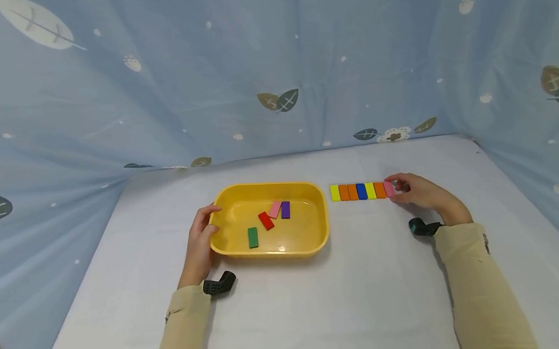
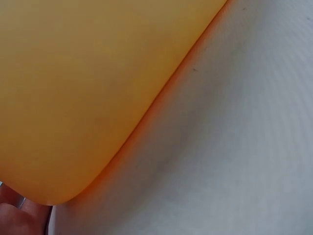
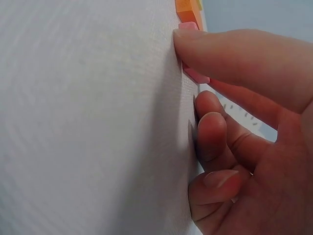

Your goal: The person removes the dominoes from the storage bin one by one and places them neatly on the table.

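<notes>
On the right, my right hand (image 1: 416, 193) pinches a pink block (image 1: 389, 189) between thumb and forefinger. That block lies at the right end of a row of flat blocks in yellow, orange and blue (image 1: 361, 191). In the right wrist view the thumb (image 3: 234, 54) covers part of the pink block (image 3: 196, 74), beside an orange one (image 3: 188, 11). My left hand (image 1: 200, 244) grips the left rim of a yellow tray (image 1: 305, 249), thumb and fingers over its edge. Inside the tray lie a green block (image 1: 253, 237), a red one (image 1: 265, 220), another pink one (image 1: 275, 209) and a purple one (image 1: 285, 210).
A white cloth (image 1: 349, 305) covers the table. Behind it hangs a blue curtain (image 1: 202, 85) with leaf prints. The yellow tray's outer wall (image 2: 88, 98) fills much of the left wrist view.
</notes>
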Tool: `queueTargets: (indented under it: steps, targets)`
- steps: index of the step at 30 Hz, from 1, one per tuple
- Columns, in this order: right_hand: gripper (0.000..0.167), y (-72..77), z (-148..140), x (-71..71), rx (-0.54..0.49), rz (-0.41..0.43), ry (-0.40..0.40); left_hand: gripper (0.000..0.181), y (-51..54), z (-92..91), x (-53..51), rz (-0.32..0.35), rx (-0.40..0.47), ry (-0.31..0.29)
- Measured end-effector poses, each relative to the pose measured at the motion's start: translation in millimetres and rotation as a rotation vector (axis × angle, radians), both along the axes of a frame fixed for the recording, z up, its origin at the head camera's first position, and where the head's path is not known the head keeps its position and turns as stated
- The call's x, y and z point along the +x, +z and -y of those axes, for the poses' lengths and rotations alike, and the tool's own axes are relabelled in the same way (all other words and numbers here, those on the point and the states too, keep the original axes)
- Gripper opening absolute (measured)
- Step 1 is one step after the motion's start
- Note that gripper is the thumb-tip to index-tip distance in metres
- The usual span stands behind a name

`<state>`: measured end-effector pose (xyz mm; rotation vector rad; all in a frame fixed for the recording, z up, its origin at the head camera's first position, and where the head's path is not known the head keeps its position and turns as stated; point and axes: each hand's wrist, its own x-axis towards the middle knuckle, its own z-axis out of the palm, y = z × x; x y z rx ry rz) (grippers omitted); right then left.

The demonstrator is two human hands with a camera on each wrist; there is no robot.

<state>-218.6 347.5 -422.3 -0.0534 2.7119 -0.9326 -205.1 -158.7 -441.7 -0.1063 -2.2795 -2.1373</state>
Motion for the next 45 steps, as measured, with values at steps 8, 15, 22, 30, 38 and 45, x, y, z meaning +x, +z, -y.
queueTargets:
  steps: [8, 15, 22, 30, 38, 45]
  targets:
    - [0.056, 3.2, 7.1, -5.5, 0.019, -0.004, 0.004, 0.041, 5.8, 7.0, 6.3, -0.024, 0.014, 0.002]
    - [0.063, 4.8, 4.3, -6.3, -0.005, -0.004, 0.01, 0.04, 7.7, 8.3, 5.3, -0.034, 0.033, 0.005]
    - [0.069, 7.2, -10.5, 3.7, -0.062, -0.016, -0.035, 0.041, 2.7, 2.7, -0.7, -0.034, 0.04, -0.023]
    - [0.057, 14.0, 0.5, 12.5, -0.183, -0.242, -0.222, 0.041, 2.4, -5.2, -0.2, -0.026, 0.088, -0.058]
    - [0.045, 45.1, 63.6, 23.2, -0.21, -0.332, -0.077, 0.04, 10.2, -9.4, 9.7, -0.04, 0.074, -0.055]
    - [0.036, 60.9, 139.9, 36.7, -0.176, -0.415, 0.138, 0.04, 0.1, -1.4, 2.6, -0.047, 0.075, -0.032]
